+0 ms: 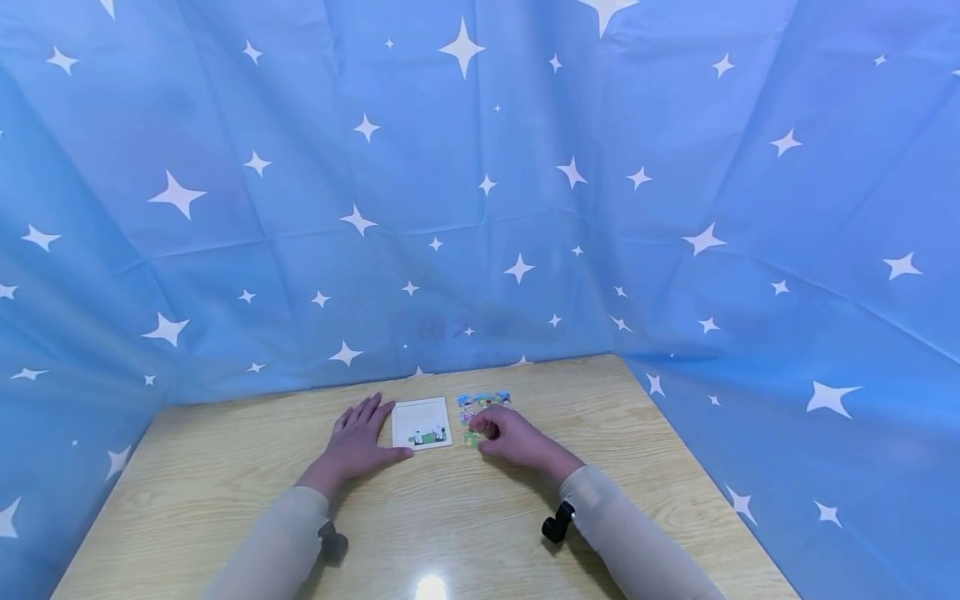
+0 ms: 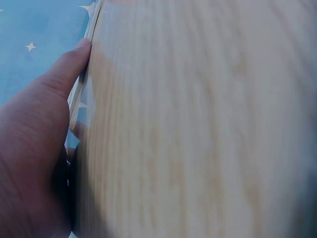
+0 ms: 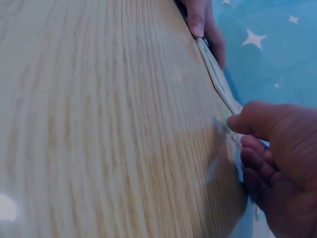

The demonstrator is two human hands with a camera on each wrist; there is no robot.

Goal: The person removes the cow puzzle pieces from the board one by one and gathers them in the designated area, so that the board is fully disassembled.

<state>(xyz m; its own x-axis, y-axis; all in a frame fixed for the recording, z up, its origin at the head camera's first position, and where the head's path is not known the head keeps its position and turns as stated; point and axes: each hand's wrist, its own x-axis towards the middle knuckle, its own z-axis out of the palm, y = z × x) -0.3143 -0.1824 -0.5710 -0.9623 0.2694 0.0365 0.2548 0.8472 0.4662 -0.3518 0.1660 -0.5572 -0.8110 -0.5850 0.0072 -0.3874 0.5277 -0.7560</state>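
Note:
A square white-framed puzzle board (image 1: 422,423) lies on the table, with a few green and white pieces along its bottom edge. My left hand (image 1: 360,442) rests at the board's left side, fingers spread; its thumb (image 2: 69,69) touches the board's near edge. Right of the board lie several colourful puzzle pieces (image 1: 483,399). Over them is my right hand (image 1: 517,437), fingers curled, with thumb and index finger at a green puzzle piece (image 1: 471,438). In the right wrist view the thumb tip meets this green piece (image 3: 227,121); the index fingertip is hidden.
The wooden table (image 1: 420,525) reaches back to a blue star-patterned curtain (image 1: 480,208), which also hangs along both sides. A small black device (image 1: 557,523) sits on the right wrist, and another (image 1: 332,543) on the left.

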